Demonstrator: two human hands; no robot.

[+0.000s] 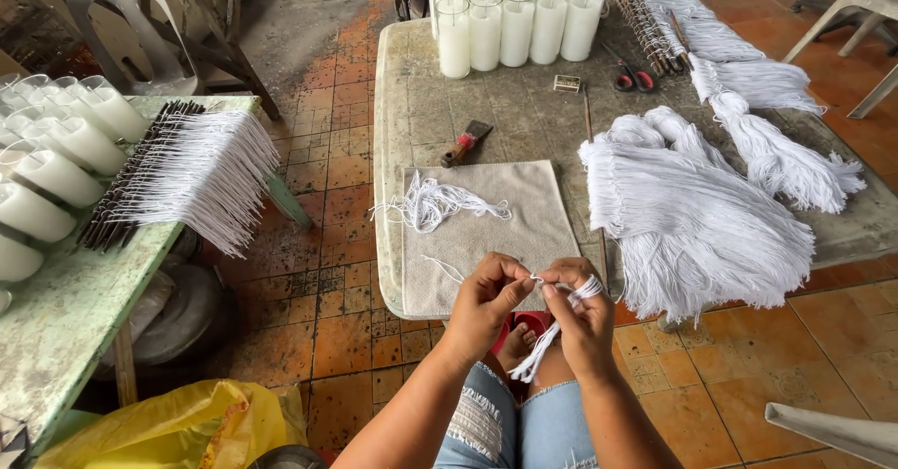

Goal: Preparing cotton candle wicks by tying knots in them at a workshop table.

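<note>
My left hand (pixel 488 296) and my right hand (pixel 582 308) meet just above my lap, both pinching white string. A bundle of white wick strings (pixel 541 349) is wound over my right fingers and hangs down past my knee. My left fingertips grip one strand near the right thumb. Just beyond my hands a beige towel (pixel 524 235) lies on the table with a small loose pile of cut strings (pixel 438 203) on it.
A large heap of white string bundles (pixel 697 212) lies right of the towel. Glass jars of white wax (pixel 513 22), red-handled scissors (pixel 634 78), a scraper (pixel 465 142) and a small box (pixel 567 83) sit farther back. The green side table (pixel 65 310) at left holds more wax jars and strung rods (pixel 187 174). A yellow bag (pixel 178 427) lies below.
</note>
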